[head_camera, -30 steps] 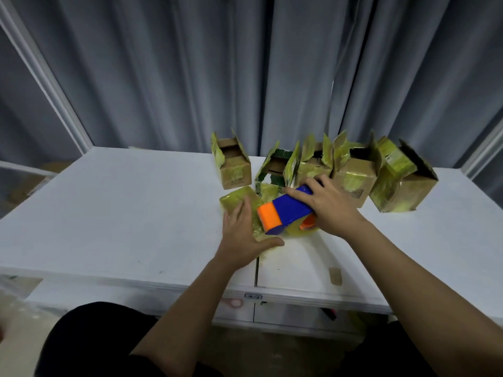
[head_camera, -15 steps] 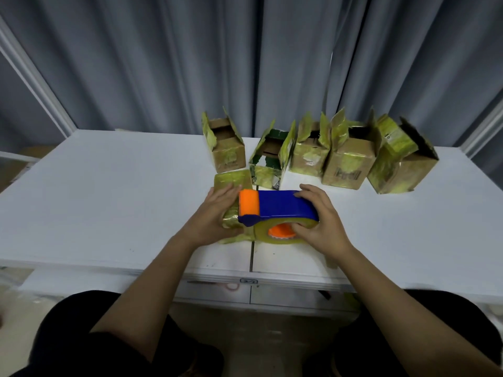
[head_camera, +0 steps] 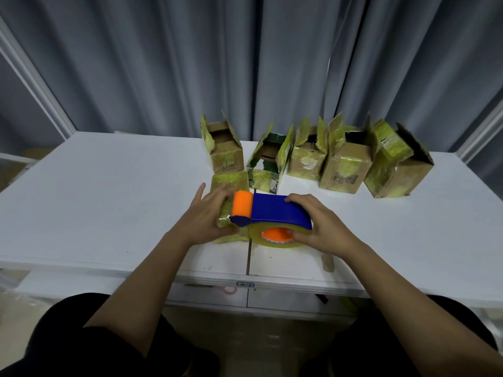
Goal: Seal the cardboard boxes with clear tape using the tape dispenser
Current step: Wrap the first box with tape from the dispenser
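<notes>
Near the front middle of the white table [head_camera: 109,202], the right hand [head_camera: 321,227] grips the tape dispenser [head_camera: 275,213], its fingers curled over the blue body's top and its thumb against the clear tape roll [head_camera: 275,238] with the orange hub underneath. That dispenser lies directly under and to the left of this hand, its orange roller end pointing left.

At that roller end, the left hand [head_camera: 209,216] holds the closed box [head_camera: 231,186], a small cardboard box wrapped in yellowish tape. Its fingers are loosely spread over the box's top and left side, with the thumb low on the near side. Whether they clamp the box or only steady it, I cannot tell. The dispenser's front end touches or overlaps the right part of this box.

Behind the hands, 5 open boxes stand in a rough row toward the back edge: 1 open box on the left [head_camera: 224,148], a green-lined box [head_camera: 268,164] just beside it, then a third box [head_camera: 306,156], a fourth box [head_camera: 345,164] and a tilted fifth box [head_camera: 397,164] packed close together. All 5 have flaps up. Counting the closed 1, that makes 6 boxes, 1 dispenser and 1 tape roll.

Grey curtains [head_camera: 217,63] hang behind the table.
</notes>
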The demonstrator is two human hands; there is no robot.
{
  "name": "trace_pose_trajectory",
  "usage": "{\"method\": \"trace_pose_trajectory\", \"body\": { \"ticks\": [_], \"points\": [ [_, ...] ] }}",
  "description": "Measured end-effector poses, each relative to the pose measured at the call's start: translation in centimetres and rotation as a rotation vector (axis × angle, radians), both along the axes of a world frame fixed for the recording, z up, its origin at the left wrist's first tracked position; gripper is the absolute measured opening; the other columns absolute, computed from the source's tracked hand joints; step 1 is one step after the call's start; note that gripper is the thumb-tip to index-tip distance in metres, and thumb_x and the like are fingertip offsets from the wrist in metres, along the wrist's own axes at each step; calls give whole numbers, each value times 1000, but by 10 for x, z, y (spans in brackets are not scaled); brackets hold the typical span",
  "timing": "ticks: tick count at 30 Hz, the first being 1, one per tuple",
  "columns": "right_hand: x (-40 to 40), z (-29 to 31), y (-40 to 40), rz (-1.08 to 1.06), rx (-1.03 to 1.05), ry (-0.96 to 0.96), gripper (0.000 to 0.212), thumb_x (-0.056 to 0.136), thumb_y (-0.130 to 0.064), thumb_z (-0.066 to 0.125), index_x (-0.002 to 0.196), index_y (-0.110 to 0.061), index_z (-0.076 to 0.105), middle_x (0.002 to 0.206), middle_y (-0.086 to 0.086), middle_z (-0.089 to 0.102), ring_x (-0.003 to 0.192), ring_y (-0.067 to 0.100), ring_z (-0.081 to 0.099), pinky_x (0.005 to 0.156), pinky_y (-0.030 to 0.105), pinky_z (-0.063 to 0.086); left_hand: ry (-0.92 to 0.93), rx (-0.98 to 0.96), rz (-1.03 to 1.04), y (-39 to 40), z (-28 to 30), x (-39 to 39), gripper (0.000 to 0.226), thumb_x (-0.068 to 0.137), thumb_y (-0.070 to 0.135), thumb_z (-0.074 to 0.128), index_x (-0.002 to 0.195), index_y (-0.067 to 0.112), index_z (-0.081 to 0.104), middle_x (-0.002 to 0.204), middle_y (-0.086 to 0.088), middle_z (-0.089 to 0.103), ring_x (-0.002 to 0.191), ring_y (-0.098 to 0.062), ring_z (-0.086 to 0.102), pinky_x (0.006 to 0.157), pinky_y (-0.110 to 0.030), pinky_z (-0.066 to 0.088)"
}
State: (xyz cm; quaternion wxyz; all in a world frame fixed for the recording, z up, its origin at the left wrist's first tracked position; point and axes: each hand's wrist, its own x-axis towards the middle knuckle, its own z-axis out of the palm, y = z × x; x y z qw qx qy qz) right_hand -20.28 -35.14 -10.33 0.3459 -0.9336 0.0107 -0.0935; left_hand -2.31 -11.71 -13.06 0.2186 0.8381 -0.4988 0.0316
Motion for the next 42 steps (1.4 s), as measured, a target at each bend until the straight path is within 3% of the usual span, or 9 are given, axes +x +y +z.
{"method": "trace_pose_trajectory", "body": {
  "ticks": [3, 5, 7, 10, 15, 23, 31, 37, 42],
  "points": [
    [4, 4, 4, 0, -31, 15, 69, 77, -19, 77, 130, -36, 37, 120, -12, 39, 106, 8, 46, 79, 7, 39, -1, 75, 56, -5, 7, -6, 90, 68, 62, 72, 137, 19, 34, 147, 2, 39, 141, -21, 30, 117, -48, 10],
    [7, 10, 5, -17, -91, 32, 71, 75, -17, 77, 133, -30, 38, 121, -9, 38, 104, 11, 46, 77, 12, 39, 88, 67, 118, -11, 11, -12, 84, 68, 56, 76, 133, 22, 37, 141, 0, 44, 127, -25, 46, 100, -44, 40],
    [6, 19, 1, -34, -168, 41, 72, 75, -16, 74, 135, -33, 37, 123, -9, 39, 102, 10, 45, 73, 15, 39, 127, 39, 132, -15, 11, -19, 77, 72, 51, 76, 132, 22, 38, 144, -3, 41, 131, -25, 42, 91, -41, 47],
    [2, 31, -7, -13, -290, 58, 74, 75, -18, 69, 137, -37, 34, 126, -12, 35, 97, 9, 45, 64, 14, 36, 100, -10, 108, -18, 11, -28, 75, 76, 44, 75, 136, 17, 39, 150, -1, 37, 145, -19, 18, 101, -40, 41],
    [-4, 42, -22, -25, -442, 77, 71, 79, -16, 64, 141, -35, 34, 129, -8, 36, 98, 10, 42, 61, 15, 32, 111, 30, 143, -14, 13, -28, 80, 73, 42, 78, 137, 14, 40, 152, -4, 33, 145, -22, 18, 116, -45, 22],
    [-6, 54, -26, -19, -526, 142, 75, 80, -19, 67, 143, -38, 30, 130, -6, 30, 92, 9, 40, 63, 14, 36, 90, 70, 119, -15, 12, -19, 76, 73, 46, 77, 134, 18, 41, 149, -1, 37, 144, -19, 20, 118, -40, 8],
    [-6, 43, -9, 42, -563, 182, 73, 80, -56, 68, 137, -37, 26, 119, -3, 38, 99, 18, 48, 71, 22, 35, 89, 67, 76, -16, 11, -13, 78, 71, 40, 80, 134, 18, 41, 146, 1, 40, 145, -19, 18, 118, -43, 7],
    [5, 49, -2, 38, -734, 215, 74, 80, -52, 64, 139, -34, 23, 114, 1, 48, 96, 19, 43, 78, 25, 27, 57, 139, 89, -17, 17, -12, 78, 72, 45, 77, 135, 19, 38, 147, 0, 39, 144, -19, 21, 118, -45, 6],
    [18, 56, 2, 148, -569, 276, 71, 74, -39, 75, 129, -31, 30, 107, -4, 47, 88, 16, 47, 65, 22, 36, -14, 240, 119, -24, 23, -18, 73, 73, 48, 73, 128, 18, 36, 138, -2, 42, 139, -26, 30, 118, -50, 6]
  ]
}}
